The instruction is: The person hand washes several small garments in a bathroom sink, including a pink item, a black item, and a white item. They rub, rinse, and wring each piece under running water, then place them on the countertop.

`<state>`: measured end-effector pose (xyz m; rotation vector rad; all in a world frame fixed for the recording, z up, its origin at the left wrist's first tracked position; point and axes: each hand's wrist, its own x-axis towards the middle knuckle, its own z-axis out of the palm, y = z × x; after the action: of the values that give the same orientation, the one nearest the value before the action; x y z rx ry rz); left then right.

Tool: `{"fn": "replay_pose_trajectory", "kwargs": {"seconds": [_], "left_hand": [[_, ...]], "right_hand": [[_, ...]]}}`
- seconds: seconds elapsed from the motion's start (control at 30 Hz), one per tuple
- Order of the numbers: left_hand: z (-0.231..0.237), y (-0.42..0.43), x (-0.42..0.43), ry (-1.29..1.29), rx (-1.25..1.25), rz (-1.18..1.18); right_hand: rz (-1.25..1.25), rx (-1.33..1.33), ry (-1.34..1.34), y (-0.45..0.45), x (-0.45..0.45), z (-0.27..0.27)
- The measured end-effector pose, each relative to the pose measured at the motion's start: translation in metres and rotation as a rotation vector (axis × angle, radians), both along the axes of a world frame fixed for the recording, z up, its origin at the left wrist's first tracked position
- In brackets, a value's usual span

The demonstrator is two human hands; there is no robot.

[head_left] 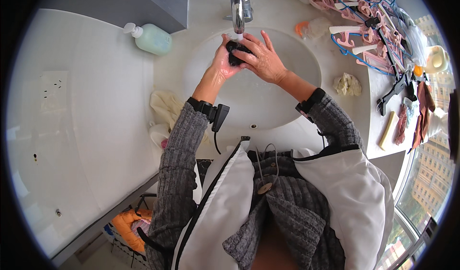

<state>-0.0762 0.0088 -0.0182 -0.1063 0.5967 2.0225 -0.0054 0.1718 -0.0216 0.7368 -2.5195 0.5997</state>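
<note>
Beneath the chrome faucet (237, 11), my left hand (222, 57) cups a small wet black object (235, 52), whose exact kind I cannot tell. My right hand (264, 59) lies over it, the fingers touching its top and right side. Both hands are wet, and water from the spout reaches the black object. They are above the white oval sink basin (273, 101). Part of the black object is hidden by my right fingers.
A pale green pump bottle (153, 39) lies on the left. Cream cloth (165, 104) rests at the basin's left. On the right are a crumpled cloth (347, 84), a clear bottle with orange top (317, 28) and a heap of pink and blue hangers (363, 36).
</note>
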Motion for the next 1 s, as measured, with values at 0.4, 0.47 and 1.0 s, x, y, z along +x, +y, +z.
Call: {"fn": "replay_pose_trajectory", "kwargs": {"seconds": [0.4, 0.47, 1.0], "left_hand": [[0.014, 0.035, 0.012, -0.010, -0.820, 0.267], [0.014, 0.037, 0.015, 0.111, -0.913, 0.217], [-0.036, -0.004, 0.018, -0.020, -0.466, 0.507]], "right_hand": [[-0.127, -0.490, -0.178, -0.031, -0.029, 0.003], [-0.244, -0.613, -0.382, -0.030, -0.039, 0.004], [-0.222, -1.325, -0.990, 0.008, -0.015, 0.009]]}}
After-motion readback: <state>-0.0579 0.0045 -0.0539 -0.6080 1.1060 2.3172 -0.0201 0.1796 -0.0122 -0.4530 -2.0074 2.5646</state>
